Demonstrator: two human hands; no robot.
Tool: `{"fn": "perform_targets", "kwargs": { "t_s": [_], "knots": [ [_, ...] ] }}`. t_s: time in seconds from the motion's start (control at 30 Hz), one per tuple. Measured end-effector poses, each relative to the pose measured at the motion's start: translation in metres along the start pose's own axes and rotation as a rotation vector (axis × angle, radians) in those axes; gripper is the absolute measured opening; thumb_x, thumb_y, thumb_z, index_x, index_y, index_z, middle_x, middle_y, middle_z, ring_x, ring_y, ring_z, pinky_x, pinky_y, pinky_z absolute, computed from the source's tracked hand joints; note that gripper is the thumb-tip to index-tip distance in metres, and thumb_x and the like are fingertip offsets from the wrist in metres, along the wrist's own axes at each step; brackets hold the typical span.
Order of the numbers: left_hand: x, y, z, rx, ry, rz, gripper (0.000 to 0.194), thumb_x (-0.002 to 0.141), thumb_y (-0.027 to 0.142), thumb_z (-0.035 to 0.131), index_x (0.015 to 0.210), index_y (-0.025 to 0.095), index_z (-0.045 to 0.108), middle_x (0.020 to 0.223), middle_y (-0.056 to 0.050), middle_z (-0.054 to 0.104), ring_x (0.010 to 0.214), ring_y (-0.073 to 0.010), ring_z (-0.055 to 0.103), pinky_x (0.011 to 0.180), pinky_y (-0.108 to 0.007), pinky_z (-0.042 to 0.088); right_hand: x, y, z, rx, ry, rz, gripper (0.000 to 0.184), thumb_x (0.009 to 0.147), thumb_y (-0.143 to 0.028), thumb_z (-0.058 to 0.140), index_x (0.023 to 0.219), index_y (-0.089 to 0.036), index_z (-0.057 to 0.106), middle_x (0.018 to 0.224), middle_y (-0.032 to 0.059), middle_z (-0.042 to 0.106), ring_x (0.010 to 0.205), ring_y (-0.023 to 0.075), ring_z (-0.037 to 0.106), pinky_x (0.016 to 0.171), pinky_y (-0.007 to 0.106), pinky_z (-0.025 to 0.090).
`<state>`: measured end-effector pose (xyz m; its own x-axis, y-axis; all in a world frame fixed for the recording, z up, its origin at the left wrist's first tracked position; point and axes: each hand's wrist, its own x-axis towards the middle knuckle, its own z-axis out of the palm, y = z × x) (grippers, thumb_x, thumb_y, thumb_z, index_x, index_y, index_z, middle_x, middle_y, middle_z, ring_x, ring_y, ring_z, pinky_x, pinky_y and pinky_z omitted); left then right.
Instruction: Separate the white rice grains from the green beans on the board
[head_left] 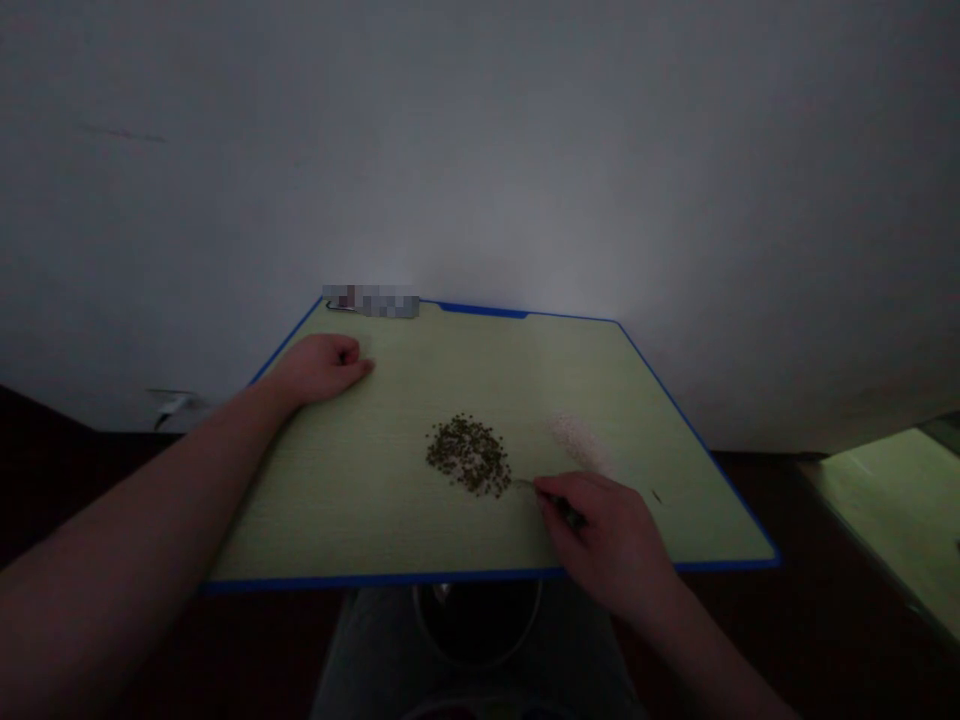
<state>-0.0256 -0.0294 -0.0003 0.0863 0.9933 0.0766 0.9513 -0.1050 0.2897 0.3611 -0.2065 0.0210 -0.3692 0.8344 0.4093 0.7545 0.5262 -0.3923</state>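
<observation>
My right hand (611,535) is closed around a thin tool with a dark handle (562,509) and a slender pale tip; its exact kind is too dim to tell. The tip reaches the right edge of a loose pile of small greenish-brown grains (466,455). Just beyond this hand lies a scatter of fine whitish grains (577,440). My left hand (322,367) rests at the left side of the pale tabletop (465,375), its fingers curled in and no object visible in them.
Blue edging (382,580) rims the table, which stands near a grey wall (480,150). A blurred-out item (382,302) lies at the far left corner. A small dark sliver (656,496) is at right. Below the front edge shows a round dark container (478,625) between my legs.
</observation>
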Motion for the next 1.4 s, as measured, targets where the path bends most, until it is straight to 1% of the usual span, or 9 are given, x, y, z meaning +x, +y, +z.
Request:
{"fn": "perform_targets", "kwargs": {
  "t_s": [0.1,0.23,0.33,0.53,0.73,0.97,1.17,1.23,1.4],
  "knots": [
    [0.000,0.001,-0.001,-0.001,-0.005,0.001,0.036,0.078,0.056,0.050,0.062,0.024,0.041,0.057,-0.002,0.047,0.059,-0.0181,0.045,0.060,-0.032,0.031,0.002,-0.001,0.004,0.000,0.013,0.002,0.028,0.094,-0.016,0.053,0.096,-0.019,0.080,0.083,0.0059,0.082,0.068,0.0196,0.076,0.070,0.031,0.062],
    [-0.001,0.000,-0.001,-0.001,0.007,0.005,0.036,0.077,0.056,0.050,0.062,0.024,0.041,0.056,-0.001,0.046,0.059,-0.0178,0.045,0.060,-0.032,0.030,0.005,0.004,0.005,-0.042,0.020,0.068,0.028,0.092,-0.018,0.054,0.096,-0.022,0.081,0.084,0.0052,0.082,0.066,0.0198,0.075,0.068,0.031,0.062],
    [-0.001,0.000,0.000,-0.011,0.008,0.007,0.035,0.077,0.055,0.051,0.062,0.024,0.043,0.056,-0.001,0.046,0.060,-0.0180,0.045,0.061,-0.032,0.031,0.005,0.009,0.003,-0.079,0.049,0.097,0.028,0.091,-0.019,0.054,0.096,-0.021,0.081,0.086,0.0065,0.083,0.068,0.0212,0.076,0.068,0.033,0.062],
    [-0.003,0.002,-0.002,-0.018,0.012,-0.008,0.036,0.078,0.055,0.052,0.061,0.024,0.043,0.056,-0.001,0.048,0.059,-0.0178,0.045,0.060,-0.032,0.031,0.007,0.015,0.002,-0.093,0.061,0.093,0.028,0.091,-0.021,0.054,0.095,-0.021,0.082,0.081,0.0055,0.082,0.060,0.0198,0.073,0.064,0.032,0.061],
    [-0.003,0.001,-0.001,-0.011,0.008,-0.007,0.036,0.078,0.055,0.051,0.062,0.024,0.045,0.057,-0.002,0.047,0.060,-0.0185,0.046,0.061,-0.033,0.031,0.011,0.022,0.004,-0.114,0.081,0.114,0.028,0.089,-0.020,0.055,0.098,-0.019,0.082,0.084,0.0074,0.082,0.064,0.0209,0.074,0.068,0.033,0.062],
    [-0.002,0.000,0.000,0.000,0.015,-0.008,0.036,0.077,0.055,0.052,0.062,0.024,0.045,0.058,-0.002,0.047,0.061,-0.0184,0.045,0.060,-0.032,0.029,0.017,0.022,0.002,-0.053,-0.016,0.079,0.026,0.091,-0.019,0.056,0.098,-0.023,0.082,0.087,0.0050,0.083,0.071,0.0202,0.076,0.070,0.031,0.061],
    [-0.001,0.000,0.001,-0.009,0.010,-0.016,0.035,0.078,0.055,0.052,0.064,0.023,0.044,0.057,-0.002,0.045,0.062,-0.0183,0.045,0.061,-0.032,0.030,0.011,0.014,-0.003,0.010,-0.086,0.038,0.027,0.092,-0.020,0.055,0.098,-0.023,0.081,0.084,0.0038,0.082,0.071,0.0197,0.076,0.068,0.031,0.059],
    [-0.002,0.000,0.001,-0.014,0.011,-0.017,0.036,0.078,0.055,0.051,0.063,0.024,0.044,0.058,-0.002,0.045,0.062,-0.0183,0.045,0.062,-0.033,0.030,0.010,0.012,-0.003,0.027,-0.090,0.021,0.028,0.092,-0.020,0.054,0.098,-0.023,0.081,0.084,0.0038,0.082,0.072,0.0195,0.076,0.068,0.030,0.059],
    [-0.002,0.001,-0.001,-0.016,0.001,-0.010,0.036,0.077,0.057,0.051,0.064,0.024,0.047,0.058,-0.002,0.045,0.061,-0.0187,0.044,0.062,-0.033,0.030,0.010,0.011,0.001,0.026,-0.046,0.014,0.028,0.093,-0.020,0.053,0.098,-0.020,0.081,0.085,0.0059,0.082,0.072,0.0203,0.076,0.069,0.032,0.060]
  ]
}}
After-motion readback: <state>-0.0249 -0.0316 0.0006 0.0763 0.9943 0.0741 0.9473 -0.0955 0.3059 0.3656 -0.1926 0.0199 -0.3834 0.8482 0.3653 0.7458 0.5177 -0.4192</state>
